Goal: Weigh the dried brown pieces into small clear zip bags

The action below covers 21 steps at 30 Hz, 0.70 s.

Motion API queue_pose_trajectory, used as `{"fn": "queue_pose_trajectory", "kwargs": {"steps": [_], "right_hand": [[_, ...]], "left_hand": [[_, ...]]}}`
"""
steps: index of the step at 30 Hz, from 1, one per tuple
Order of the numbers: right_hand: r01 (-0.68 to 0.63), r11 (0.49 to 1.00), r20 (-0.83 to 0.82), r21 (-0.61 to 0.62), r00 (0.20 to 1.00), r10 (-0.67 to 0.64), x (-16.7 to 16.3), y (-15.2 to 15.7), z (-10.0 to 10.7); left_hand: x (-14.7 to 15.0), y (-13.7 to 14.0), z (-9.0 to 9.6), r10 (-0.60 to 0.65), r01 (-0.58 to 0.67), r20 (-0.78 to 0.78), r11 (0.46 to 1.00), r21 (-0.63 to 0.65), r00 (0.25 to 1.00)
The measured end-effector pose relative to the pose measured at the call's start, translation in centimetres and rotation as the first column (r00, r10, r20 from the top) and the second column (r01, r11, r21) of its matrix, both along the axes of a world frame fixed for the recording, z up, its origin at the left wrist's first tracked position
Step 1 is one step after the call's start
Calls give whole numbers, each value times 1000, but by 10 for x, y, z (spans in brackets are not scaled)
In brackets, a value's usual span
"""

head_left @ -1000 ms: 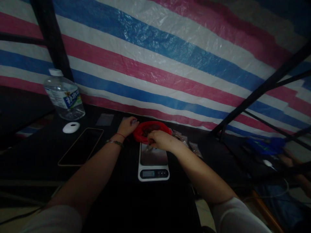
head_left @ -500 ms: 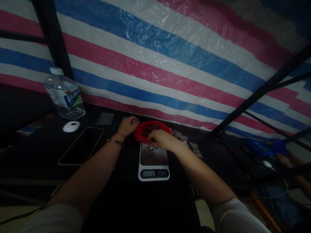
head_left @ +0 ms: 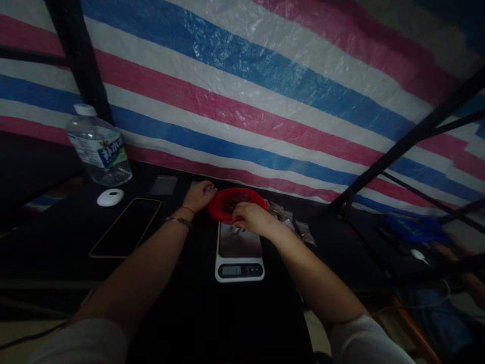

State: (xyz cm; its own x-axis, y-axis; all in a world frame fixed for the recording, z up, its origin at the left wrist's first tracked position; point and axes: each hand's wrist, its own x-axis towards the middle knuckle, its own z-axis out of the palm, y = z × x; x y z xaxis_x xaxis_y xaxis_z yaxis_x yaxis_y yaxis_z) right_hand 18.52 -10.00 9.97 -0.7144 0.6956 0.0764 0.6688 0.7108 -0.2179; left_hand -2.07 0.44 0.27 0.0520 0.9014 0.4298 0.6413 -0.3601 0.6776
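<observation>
My right hand (head_left: 248, 216) is over the near rim of a red bowl (head_left: 217, 207) and the back of a kitchen scale (head_left: 239, 247). Its fingers are pinched together, but what they hold is too small and dark to name. Small brownish pieces (head_left: 230, 204) lie in the bowl. Something small and shiny (head_left: 235, 230) shows on the scale's metal plate, just below my fingertips. To the left of the bowl rests my left hand (head_left: 199, 195), its fingers curled; a pale glint shows at them, and I cannot make out what it is.
Several filled clear bags (head_left: 305, 233) lie right of the bowl. On the left are a flat clear bag (head_left: 163, 185), a phone (head_left: 127, 227), a white rounded device (head_left: 110, 197) and a large bottle (head_left: 99, 151). A striped sheet (head_left: 235, 116) hangs behind. Another person's arm (head_left: 464, 268) shows far right.
The view has shifted slightly. My right hand stays almost in place over the scale's back edge, and my left hand has barely moved.
</observation>
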Motion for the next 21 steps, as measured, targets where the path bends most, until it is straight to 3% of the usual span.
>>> {"fn": "queue_pose_trajectory", "kwargs": {"steps": [4, 7, 10, 13, 16, 21], "right_hand": [[7, 1000, -67, 17, 998, -6, 5, -4, 10], [102, 993, -140, 53, 986, -94, 16, -5, 13], [175, 984, -129, 22, 977, -171, 31, -7, 3], [166, 983, -31, -74, 985, -169, 40, -12, -17], [197, 977, 11, -82, 980, -197, 40, -17, -35], [252, 967, -120, -32, 960, -254, 40, -18, -34]], "left_hand": [[0, 1, -1, -2, 3, 19, 1000, -7, 1000], [0, 1, -2, 1, -1, 25, 1000, -13, 1000], [0, 2, -3, 12, -12, 23, 1000, -15, 1000], [0, 2, -3, 13, -12, 30, 1000, -13, 999], [1, 2, -2, 17, -16, 35, 1000, -14, 999], [1, 0, -1, 33, -33, 19, 999, -20, 999]]}}
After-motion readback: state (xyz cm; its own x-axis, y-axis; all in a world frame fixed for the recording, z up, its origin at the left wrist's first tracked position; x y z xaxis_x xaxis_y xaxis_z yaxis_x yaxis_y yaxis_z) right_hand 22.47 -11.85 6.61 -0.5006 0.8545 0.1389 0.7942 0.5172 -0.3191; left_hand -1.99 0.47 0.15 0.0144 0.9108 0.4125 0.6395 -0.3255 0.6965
